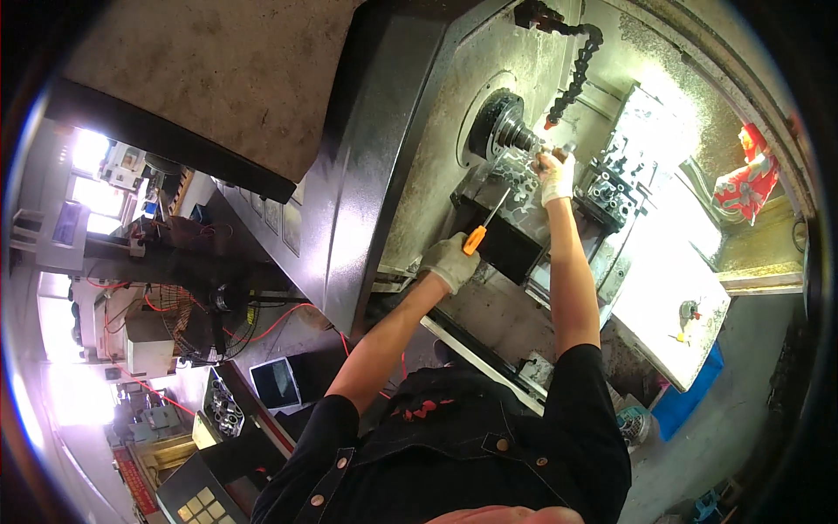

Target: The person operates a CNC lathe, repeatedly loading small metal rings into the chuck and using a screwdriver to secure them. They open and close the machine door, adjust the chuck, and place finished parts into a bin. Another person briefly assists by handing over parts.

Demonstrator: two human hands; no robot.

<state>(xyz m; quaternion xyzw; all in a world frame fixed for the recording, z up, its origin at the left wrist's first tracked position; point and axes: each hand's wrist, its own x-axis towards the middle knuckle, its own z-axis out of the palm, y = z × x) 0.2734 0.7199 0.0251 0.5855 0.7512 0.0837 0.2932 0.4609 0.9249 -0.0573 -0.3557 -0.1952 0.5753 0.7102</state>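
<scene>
My left hand [449,262], in a pale work glove, is closed round the orange handle of a screwdriver [476,238]. Its thin metal shaft points up and to the right, toward the inside of a lathe. Farther in, my right hand [556,178], also gloved, reaches close to the nose of the round metal spindle chuck [508,127]. Those fingers are bent together at the chuck's end. A small shiny piece shows at the fingertips, too small and glare-washed to name.
A black jointed coolant hose [580,77] hangs above my right hand. Right of that hand stands a tool block [611,196] with bolts and holders. A red-and-grey cloth [749,179] hangs at the far right. The machine's dark door [384,148] rises at left; a blue bin [694,397] sits lower right.
</scene>
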